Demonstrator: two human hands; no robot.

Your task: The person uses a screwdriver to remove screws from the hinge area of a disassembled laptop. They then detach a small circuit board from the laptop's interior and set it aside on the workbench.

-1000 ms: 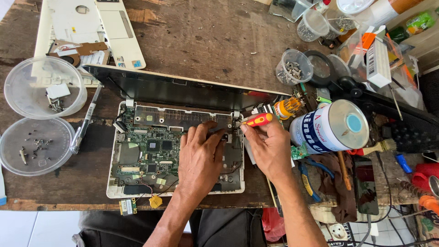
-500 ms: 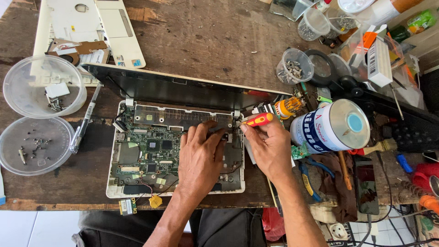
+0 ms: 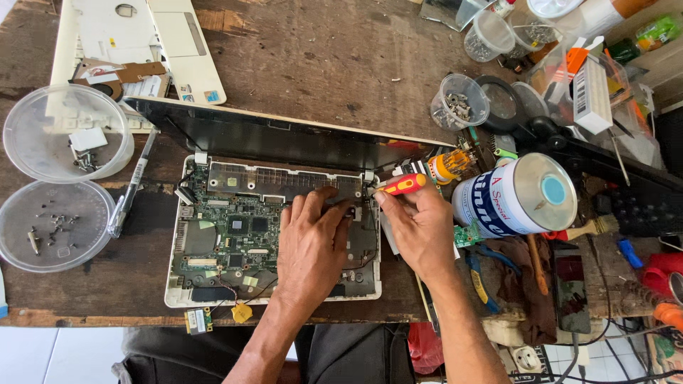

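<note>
Red screwdriver in right hand, laptop board under left hand

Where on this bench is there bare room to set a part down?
The widest bare wood lies behind the laptop screen, between the white laptop cover and the cup of screws. A narrow strip runs between the screw dishes and the laptop base. The right side, around the tin can, is crowded.

Soft, even daylight fills the scene, bright enough to read small parts clearly. Shadows are faint and short beneath the hands. Glare sits on the metal tin's lid and the clear plastic bowls. Focus is sharp throughout, with slight wide-angle bending toward the edges.
</note>
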